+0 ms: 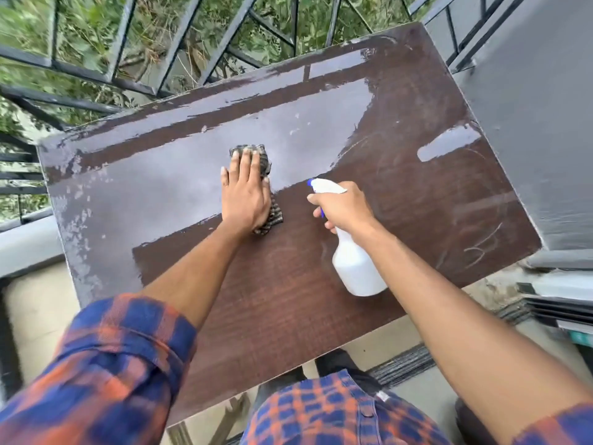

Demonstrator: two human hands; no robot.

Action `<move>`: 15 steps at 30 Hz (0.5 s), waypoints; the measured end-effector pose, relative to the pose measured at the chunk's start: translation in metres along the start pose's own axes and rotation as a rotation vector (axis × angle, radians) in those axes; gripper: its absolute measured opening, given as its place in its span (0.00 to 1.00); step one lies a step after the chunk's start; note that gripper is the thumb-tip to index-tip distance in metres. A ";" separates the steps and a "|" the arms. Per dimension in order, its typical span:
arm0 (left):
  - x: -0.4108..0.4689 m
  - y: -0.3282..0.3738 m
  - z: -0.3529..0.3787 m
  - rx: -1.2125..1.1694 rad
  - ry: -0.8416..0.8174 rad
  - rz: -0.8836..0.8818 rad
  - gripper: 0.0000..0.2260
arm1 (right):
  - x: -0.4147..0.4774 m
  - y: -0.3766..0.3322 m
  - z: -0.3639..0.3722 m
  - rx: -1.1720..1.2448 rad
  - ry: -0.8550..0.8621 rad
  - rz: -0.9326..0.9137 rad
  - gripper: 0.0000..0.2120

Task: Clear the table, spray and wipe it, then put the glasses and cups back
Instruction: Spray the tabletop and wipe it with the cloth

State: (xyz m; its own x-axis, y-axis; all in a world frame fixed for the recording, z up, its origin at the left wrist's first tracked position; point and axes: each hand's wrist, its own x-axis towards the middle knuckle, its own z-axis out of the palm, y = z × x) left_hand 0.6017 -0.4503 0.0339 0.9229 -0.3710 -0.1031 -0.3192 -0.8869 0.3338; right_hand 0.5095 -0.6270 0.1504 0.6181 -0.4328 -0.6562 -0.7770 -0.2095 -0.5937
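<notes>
The dark brown wooden table (401, 194) fills the middle of the view, with a wet, shiny film over its far half. My left hand (245, 194) lies flat on a dark striped cloth (276, 216), pressing it onto the tabletop near the centre. My right hand (343, 207) grips the neck of a white spray bottle (356, 264) with a blue trigger, held tilted above the table, nozzle pointing left toward the cloth. No glasses or cups are in view.
A black metal railing (134, 59) with greenery behind it runs along the table's far side. A grey wall (539, 107) stands to the right. A striped mat (404, 367) and stacked items lie on the floor at lower right.
</notes>
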 end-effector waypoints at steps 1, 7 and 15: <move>0.004 -0.003 -0.001 -0.002 0.002 0.010 0.26 | 0.002 -0.003 0.002 0.019 0.006 0.001 0.07; -0.008 -0.001 0.002 0.039 0.000 0.064 0.26 | 0.004 -0.007 0.015 0.040 0.045 0.021 0.07; -0.114 0.030 0.024 0.007 -0.020 0.116 0.27 | -0.018 0.004 0.044 0.029 0.099 0.052 0.08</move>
State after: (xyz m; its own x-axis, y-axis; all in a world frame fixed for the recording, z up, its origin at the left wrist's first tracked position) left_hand 0.4814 -0.4415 0.0331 0.8753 -0.4765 -0.0824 -0.4252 -0.8395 0.3383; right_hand 0.5002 -0.5813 0.1393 0.5608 -0.5272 -0.6384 -0.8032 -0.1595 -0.5740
